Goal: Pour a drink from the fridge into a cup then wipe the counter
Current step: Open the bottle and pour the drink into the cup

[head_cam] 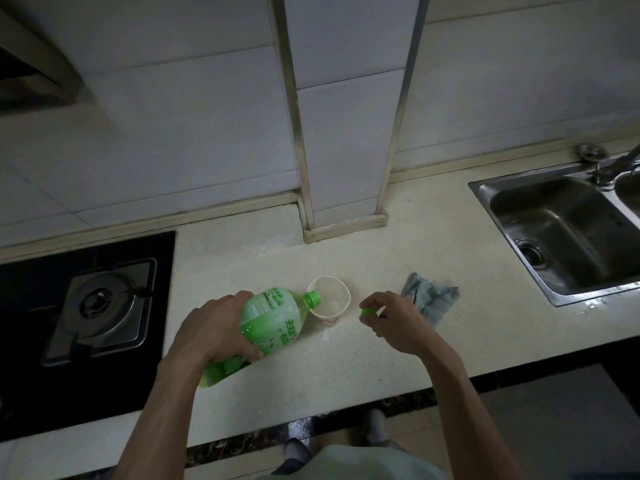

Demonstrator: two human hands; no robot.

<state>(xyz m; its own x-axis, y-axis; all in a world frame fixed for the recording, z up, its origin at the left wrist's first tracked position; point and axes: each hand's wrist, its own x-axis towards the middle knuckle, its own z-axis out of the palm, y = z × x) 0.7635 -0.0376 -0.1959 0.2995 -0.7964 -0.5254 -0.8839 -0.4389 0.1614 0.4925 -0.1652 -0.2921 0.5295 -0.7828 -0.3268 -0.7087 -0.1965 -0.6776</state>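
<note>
A green plastic drink bottle (270,320) is tilted over, its uncapped neck resting at the rim of a white paper cup (330,303) that stands on the pale counter (346,358). My left hand (211,330) grips the bottle's body from the left. My right hand (391,317), just right of the cup, pinches the green bottle cap (369,311) between its fingertips. A crumpled grey-blue cloth (431,301) lies on the counter beyond my right hand. Some pale liquid shows inside the cup.
A black gas hob (86,306) fills the counter's left part. A steel sink (568,233) with a tap (613,164) sits at the right. A tiled pillar (346,133) juts from the back wall. A small wet spot (325,337) lies near the cup's base.
</note>
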